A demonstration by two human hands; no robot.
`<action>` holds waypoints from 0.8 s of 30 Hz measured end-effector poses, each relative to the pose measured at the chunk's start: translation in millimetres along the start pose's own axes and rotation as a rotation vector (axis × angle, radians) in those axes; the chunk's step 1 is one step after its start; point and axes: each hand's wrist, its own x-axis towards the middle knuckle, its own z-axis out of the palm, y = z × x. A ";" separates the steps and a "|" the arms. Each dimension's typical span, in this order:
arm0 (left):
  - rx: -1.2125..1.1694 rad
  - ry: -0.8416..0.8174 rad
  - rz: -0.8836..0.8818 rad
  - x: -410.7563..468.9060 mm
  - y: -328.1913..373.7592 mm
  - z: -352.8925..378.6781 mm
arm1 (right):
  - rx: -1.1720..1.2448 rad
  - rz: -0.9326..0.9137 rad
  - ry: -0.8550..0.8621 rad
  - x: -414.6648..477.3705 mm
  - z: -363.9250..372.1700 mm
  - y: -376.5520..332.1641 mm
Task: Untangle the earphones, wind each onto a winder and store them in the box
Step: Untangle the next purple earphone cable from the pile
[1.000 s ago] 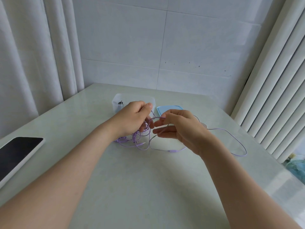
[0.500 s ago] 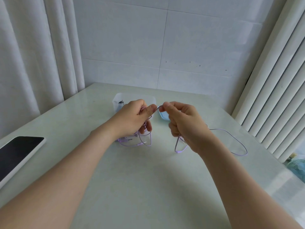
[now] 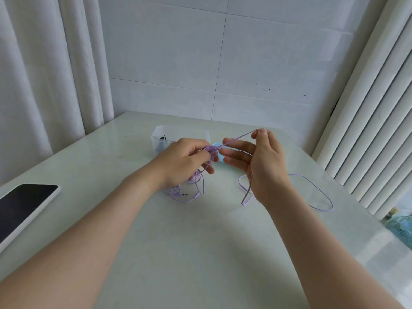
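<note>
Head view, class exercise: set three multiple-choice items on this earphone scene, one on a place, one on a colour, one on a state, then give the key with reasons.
1. Where on the table does the phone lie?
A. at its left edge
B. at its far right corner
C. in its middle

2. What colour is the earphone cable?
A. black
B. purple
C. red

3. What is the right hand doing?
A. lying flat on the table
B. pinching a raised strand of the cable
C. holding the phone

Key:
1 A, the phone sits at the table's left edge, partly cut off by the view.
2 B, the loops on the table and the raised strand are pale purple.
3 B, thumb and forefinger meet on the strand above the table, while the left hand grips the tangle.
</note>
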 end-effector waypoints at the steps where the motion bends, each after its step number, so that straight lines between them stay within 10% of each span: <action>1: -0.013 -0.012 -0.004 0.3 1.1 2.2 | -0.023 0.013 -0.008 -1.0 0.2 -0.8; 11: -0.168 0.132 -0.058 6.5 -0.7 13.0 | -0.264 0.126 -0.168 -2.5 0.2 -1.7; 24: 0.328 0.203 0.071 8.9 -21.0 30.8 | -1.211 -0.405 -0.025 10.8 -10.5 33.7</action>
